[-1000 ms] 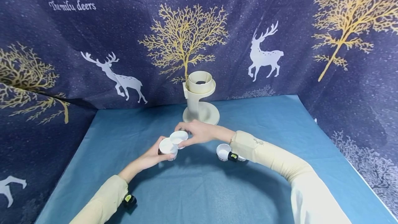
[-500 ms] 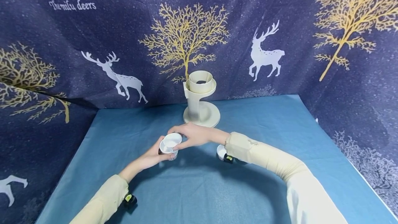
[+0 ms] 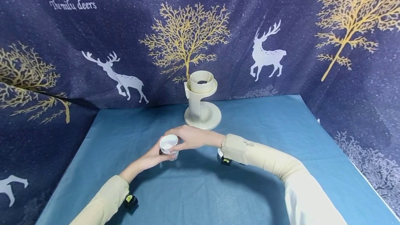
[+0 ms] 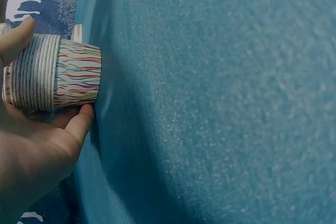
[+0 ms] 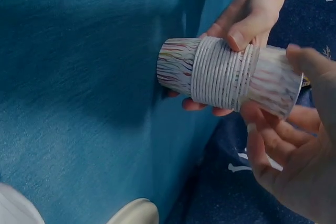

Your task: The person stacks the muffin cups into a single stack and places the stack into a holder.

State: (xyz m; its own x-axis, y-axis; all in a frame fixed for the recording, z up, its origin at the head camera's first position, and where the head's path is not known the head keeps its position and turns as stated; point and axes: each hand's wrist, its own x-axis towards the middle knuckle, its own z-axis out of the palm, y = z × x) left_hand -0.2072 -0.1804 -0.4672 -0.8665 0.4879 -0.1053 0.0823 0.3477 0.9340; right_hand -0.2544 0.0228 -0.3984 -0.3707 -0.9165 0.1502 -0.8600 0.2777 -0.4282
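Observation:
A stack of small paper cups (image 5: 218, 72) with wavy coloured stripes is gripped by my left hand (image 3: 152, 158), thumb on one side and fingers on the other. In the left wrist view the nested rims (image 4: 37, 72) lie close together above a striped base. My right hand (image 3: 191, 137) pinches a single striped paper cup (image 5: 275, 80) between thumb and fingers. This cup's lower end meets the mouth of the stack, and in the head view its white inside (image 3: 169, 141) shows directly over the stack.
Behind the hands stands an off-white stand (image 3: 195, 107) with a round base, its upper ring holding a funnel-like cup (image 3: 201, 82). Another white cup (image 3: 220, 153) on the blue tablecloth (image 3: 187, 190) is mostly hidden by the right sleeve (image 3: 240, 148). A printed cloth hangs at the back.
My right hand has moved left with its cup, from beside the stack to over its mouth, and the cup has come down into line with it. The left hand stays in place.

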